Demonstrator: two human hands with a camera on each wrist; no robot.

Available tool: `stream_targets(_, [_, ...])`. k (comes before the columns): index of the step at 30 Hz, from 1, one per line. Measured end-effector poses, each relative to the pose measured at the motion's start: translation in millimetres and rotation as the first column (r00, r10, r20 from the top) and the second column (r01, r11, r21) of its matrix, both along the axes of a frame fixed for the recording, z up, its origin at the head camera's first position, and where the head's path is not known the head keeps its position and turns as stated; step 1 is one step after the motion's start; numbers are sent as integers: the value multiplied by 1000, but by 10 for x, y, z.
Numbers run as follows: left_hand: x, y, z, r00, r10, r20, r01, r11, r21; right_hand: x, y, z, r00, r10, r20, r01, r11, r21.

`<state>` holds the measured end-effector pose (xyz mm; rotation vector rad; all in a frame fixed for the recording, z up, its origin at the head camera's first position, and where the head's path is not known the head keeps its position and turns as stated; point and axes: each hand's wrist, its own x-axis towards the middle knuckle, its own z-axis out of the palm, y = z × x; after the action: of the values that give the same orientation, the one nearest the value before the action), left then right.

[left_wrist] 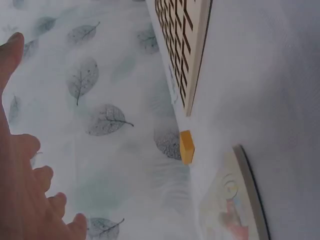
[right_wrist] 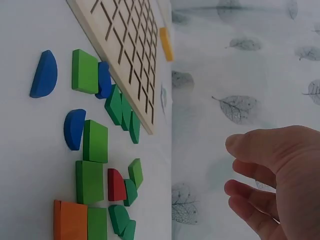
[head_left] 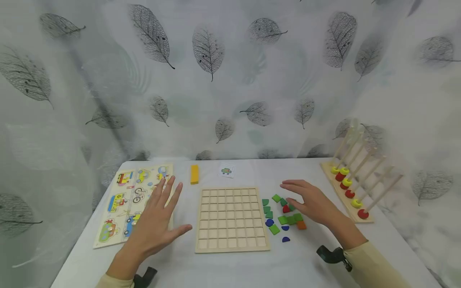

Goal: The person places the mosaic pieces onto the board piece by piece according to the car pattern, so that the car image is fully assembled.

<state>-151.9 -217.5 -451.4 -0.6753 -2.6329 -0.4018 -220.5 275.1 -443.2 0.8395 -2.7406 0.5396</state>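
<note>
Both hands hover flat over the counter [head_left: 230, 268] with fingers spread and nothing held: the left hand [head_left: 156, 218] lies between the vehicle puzzle [head_left: 119, 204] at its 9 o'clock and the one grid board [head_left: 232, 219] at its 3 o'clock, and the right hand [head_left: 309, 202] hangs just above the loose tiles. Those tiles lie at the board's 3 o'clock, about eight green tiles [head_left: 274, 229], three blue half-rounds [head_left: 286, 239], one red piece [head_left: 286, 209] and one orange tile [head_left: 301, 225]. One yellow block [head_left: 194, 174] and one small card [head_left: 226, 171] sit at the board's 12 o'clock, and at the right hand's 2 o'clock a peg rack [head_left: 351, 208] carries seven rings, four yellow [head_left: 356, 203] and three red [head_left: 363, 214].
</note>
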Motion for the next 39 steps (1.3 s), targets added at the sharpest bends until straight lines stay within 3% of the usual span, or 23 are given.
stream_targets(6, [58,61,-126,988,-87,128,85,996,21,-159,-165,-67,995,64,73,-66,998,19])
stream_targets(17, [-13,284,-418,955,-179,236,165,983,79,-410,-286,-229,980,91,176,-101,994,47])
stream_targets(24, [-27,319,-452,925,-235,298,193,968,162,-478,-392,-289,964,60,258,-81,994,72])
stream_targets(33, [-55,279,-602,931,-220,293,184,972,146,-522,-483,-354,941,117,318,-140,989,52])
stream_targets(39, [-100,256,-703,941,-210,264,207,978,39,-556,-495,-408,942,98,322,-136,986,100])
